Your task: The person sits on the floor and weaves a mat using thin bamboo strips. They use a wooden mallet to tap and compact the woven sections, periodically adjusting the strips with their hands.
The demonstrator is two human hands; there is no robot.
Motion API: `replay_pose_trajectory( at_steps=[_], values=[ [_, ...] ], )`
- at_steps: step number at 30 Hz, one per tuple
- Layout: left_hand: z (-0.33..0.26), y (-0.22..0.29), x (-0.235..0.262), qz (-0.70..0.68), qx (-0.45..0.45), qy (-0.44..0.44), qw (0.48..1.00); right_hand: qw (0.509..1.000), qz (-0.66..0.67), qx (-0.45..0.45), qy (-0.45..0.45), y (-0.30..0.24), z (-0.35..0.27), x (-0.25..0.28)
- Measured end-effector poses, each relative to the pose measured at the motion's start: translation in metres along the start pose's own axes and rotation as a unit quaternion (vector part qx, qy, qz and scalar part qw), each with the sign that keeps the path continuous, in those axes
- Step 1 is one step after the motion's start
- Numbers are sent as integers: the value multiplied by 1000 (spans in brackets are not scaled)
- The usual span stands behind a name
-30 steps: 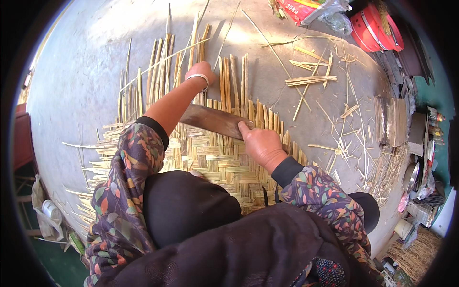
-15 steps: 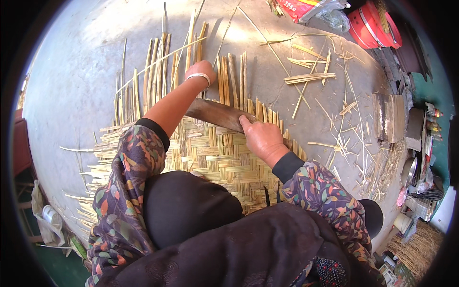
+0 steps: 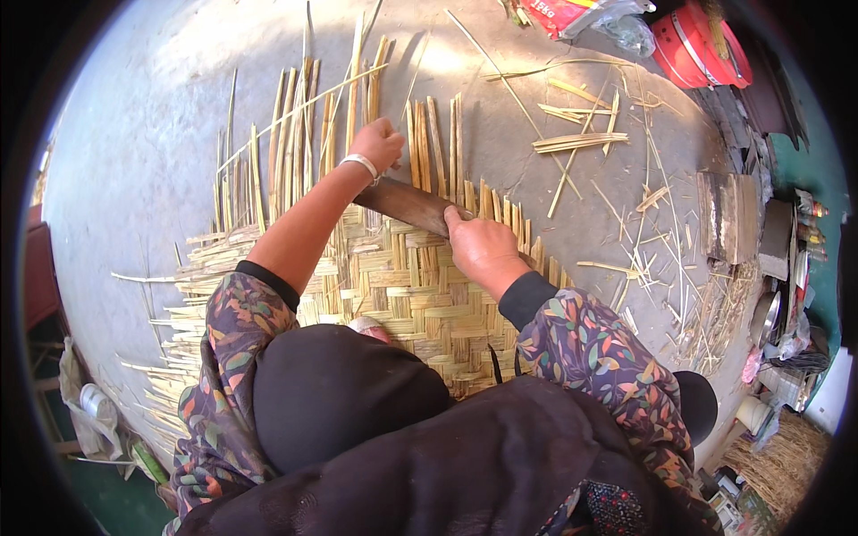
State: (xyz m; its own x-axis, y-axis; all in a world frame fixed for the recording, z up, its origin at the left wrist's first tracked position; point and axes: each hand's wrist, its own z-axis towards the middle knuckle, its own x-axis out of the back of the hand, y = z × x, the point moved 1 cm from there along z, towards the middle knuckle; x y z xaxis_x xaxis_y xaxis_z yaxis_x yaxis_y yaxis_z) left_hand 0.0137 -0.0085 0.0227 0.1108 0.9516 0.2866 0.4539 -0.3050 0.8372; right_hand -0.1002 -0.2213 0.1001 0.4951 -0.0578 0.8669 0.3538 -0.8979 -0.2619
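"In the middle of the frame, what lay under the hands?"

"A woven mat [image 3: 433, 304], spread on the floor [image 3: 125, 152], its lower part hidden by the person's body. A dark flat bar [image 3: 407, 205] slanted across its upper part, and the right hand [image 3: 487, 250] gripped that bar toward its right end."

"And the left hand [image 3: 377, 146]?"

"Its fingers were curled, just above the bar's left end, near the unwoven strips [image 3: 435, 147]. I couldn't tell whether they pinched one."

"What might have gone wrong?"

"With one hand on the bar, I judged, a hard push could have twisted it and split a strip or skewed the weave. The left knuckles were near enough to get knocked, and a strip end might have snagged the bracelet [image 3: 362, 167]."

"Any room to move?"

"Upper left, plenty: bare floor beyond the mat's uneven edge. Upper right was tighter, with loose strips [image 3: 581, 143] scattered about, a red bucket [image 3: 702, 49] in the corner and a wooden block [image 3: 727, 219] lower down. A wide rightward swing could have dragged through those offcuts."
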Motion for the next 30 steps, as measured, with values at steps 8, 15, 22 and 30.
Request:
replay_pose_trajectory(
  at_steps=[8,15,22,30],
  values=[
    [-26,51,-17,304,-84,86,945,998,46,-28,-34,4,3,-13],
    [11,237,-67,324,-381,-88,862,994,41,35,99,10,-22,-18],
    [3,121,-115,775,-357,-287,435,995,58,66,38,12,-68,-12],
    [35,90,-85,793,-341,-277,421,997,37,43,55,30,-63,4]
  ],
)
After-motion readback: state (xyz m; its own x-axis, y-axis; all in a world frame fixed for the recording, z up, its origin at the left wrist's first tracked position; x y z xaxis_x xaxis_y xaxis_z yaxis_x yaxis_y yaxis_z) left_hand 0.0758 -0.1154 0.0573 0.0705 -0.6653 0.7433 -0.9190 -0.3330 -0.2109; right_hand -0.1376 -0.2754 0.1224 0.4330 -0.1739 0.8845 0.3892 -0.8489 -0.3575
